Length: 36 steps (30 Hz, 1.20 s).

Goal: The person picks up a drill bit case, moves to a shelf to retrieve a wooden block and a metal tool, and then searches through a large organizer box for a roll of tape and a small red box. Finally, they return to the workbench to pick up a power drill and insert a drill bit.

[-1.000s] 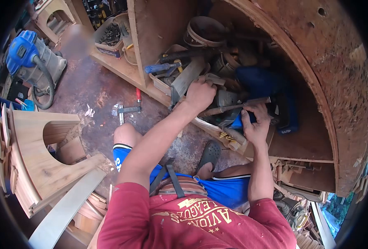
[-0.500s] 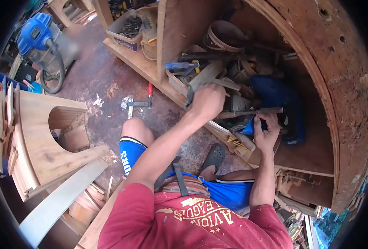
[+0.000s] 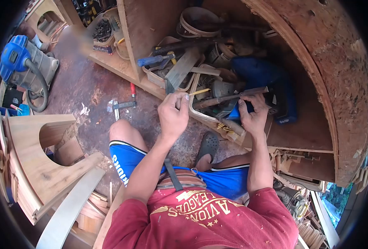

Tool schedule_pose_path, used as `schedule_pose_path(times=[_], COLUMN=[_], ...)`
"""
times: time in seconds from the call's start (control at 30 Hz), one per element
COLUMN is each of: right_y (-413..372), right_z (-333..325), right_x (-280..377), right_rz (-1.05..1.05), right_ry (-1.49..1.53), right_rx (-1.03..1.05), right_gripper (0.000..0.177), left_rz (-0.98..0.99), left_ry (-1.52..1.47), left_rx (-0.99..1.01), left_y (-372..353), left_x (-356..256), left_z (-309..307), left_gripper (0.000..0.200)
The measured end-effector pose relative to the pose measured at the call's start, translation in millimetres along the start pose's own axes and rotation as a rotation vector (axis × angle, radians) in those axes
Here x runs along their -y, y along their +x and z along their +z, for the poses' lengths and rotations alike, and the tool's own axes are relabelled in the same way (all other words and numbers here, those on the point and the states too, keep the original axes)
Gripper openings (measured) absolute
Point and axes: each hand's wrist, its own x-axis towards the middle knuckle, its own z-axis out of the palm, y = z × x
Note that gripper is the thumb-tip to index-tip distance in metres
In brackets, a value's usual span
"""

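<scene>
My left hand (image 3: 173, 114) is raised in front of a low shelf, its fingertips pinched on a thin yellow pencil (image 3: 199, 91) that points right over a tray of tools (image 3: 194, 108). My right hand (image 3: 252, 114) rests in the tool pile, with its fingers on a long metal rod (image 3: 227, 98) and a blue tool (image 3: 236, 114) beneath it. I am crouched, knee and sandal on the floor below my hands.
A blue power tool (image 3: 267, 76), a flat metal blade (image 3: 180, 70) and a blue-handled tool (image 3: 153, 61) crowd the shelf. A large round wooden panel (image 3: 337, 83) curves on the right. A clamp (image 3: 124, 104) lies on the floor, with a blue vacuum (image 3: 20, 62) far left and curved wooden parts (image 3: 34, 162) near left.
My left hand has pulled back out of the tool tray toward me and now pinches the yellow pencil. My right hand stays on the rod.
</scene>
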Motion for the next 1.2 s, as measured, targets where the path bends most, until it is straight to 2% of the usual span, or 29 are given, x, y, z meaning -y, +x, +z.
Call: schedule_pose_path(times=[0.1, 0.13, 0.23, 0.27, 0.4, 0.47, 0.53, 0.6, 0.67, 0.73, 0.77, 0.8, 0.83, 0.9, 0.93, 1.0, 1.03, 1.1, 1.17, 1.2], right_y=[-1.8, -3.2, -0.5, 0.2, 2.6, 1.1, -0.2, -1.5, -0.9, 1.9, 1.2, -0.9, -0.4, 0.3, -0.6, -0.3, 0.3, 0.5, 0.8, 3.2], right_z=[1.6, 1.7, -1.5, -2.7, -3.6, -2.3, -2.6, -2.6, -4.5, -0.1, -0.2, -1.9, -1.2, -1.9, -2.0, -1.4, -1.1, -1.1, -1.6, -0.9], right_x=[-1.8, -4.2, -3.3, -1.7, 2.3, 0.7, 1.3, -0.2, 3.1, 4.6, 3.3, 3.1, 4.5, 7.9, 6.9, 7.2, 7.5, 10.6, 12.1, 12.5], right_rz=[0.006, 0.015, -0.012, -0.027, -0.002, -0.004, 0.020, 0.025, 0.016, -0.014, -0.029, 0.006, 0.013, 0.038, 0.041, 0.040, 0.043, 0.071, 0.086, 0.073], right_ry=[0.015, 0.014, -0.019, -0.034, -0.005, 0.029, 0.013, 0.007, 0.005, -0.004, -0.028, -0.052, -0.048, -0.058, -0.077, -0.108, -0.124, -0.138, -0.159, -0.169], right_rx=[0.000, 0.005, 0.010, 0.012, 0.005, -0.002, 0.016, 0.030, 0.024, 0.031, 0.033, 0.078, 0.093, 0.110, 0.127, 0.135, 0.144, 0.161, 0.173, 0.179], right_gripper=[0.007, 0.007, 0.007, 0.007, 0.006, 0.008, 0.008, 0.009, 0.009, 0.010, 0.011, 0.015, 0.017, 0.020, 0.024, 0.025, 0.026, 0.029, 0.030, 0.029], left_rz=[0.230, 0.100, 0.074, 0.050, 0.161, 0.239, -0.104, -0.311, -0.389, -0.431, -0.394, -0.399, -0.425, -0.313, -0.229, -0.266, -0.389, -0.483, -0.424, -0.396], left_ry=[0.175, 0.160, 0.065, 0.024, -0.132, -0.042, -0.252, -0.369, -0.565, -0.661, -0.582, -0.450, -0.341, -0.194, -0.119, -0.079, -0.108, -0.177, -0.263, -0.339], left_rx=[0.136, 0.263, 0.275, 0.257, 0.155, 0.012, -0.144, -0.315, -0.385, -0.343, -0.375, -0.285, -0.380, -0.514, -0.576, -0.530, -0.421, -0.323, -0.361, -0.353], left_y=[-1.1, -4.7, -9.8, -12.0, -14.6, -1.1, 27.4, 75.6, 124.6, 177.2, 206.0, 230.3, 243.9, 300.4, 319.9, 340.3, 329.7, 329.2, 338.8, 338.4], left_x=[4.9, -0.6, -5.4, -8.2, 11.0, 26.5, 27.1, 43.8, 78.3, 115.7, 150.2, 170.8, 153.2, 196.7, 195.9, 189.7, 148.6, 142.3, 179.6, 177.2], left_z=[7.2, 5.1, 1.5, -1.7, -36.8, -67.8, -100.9, -127.6, -149.6, -166.5, -167.7, -176.8, -171.3, -171.2, -168.3, -166.6, -175.2, -177.0, -170.0, -172.3], left_gripper=[0.028, 0.044, 0.053, 0.048, 0.032, 0.032, 0.033, 0.040, 0.053, 0.049, 0.040, 0.039, 0.041, 0.052, 0.055, 0.059, 0.059, 0.057, 0.051, 0.048])
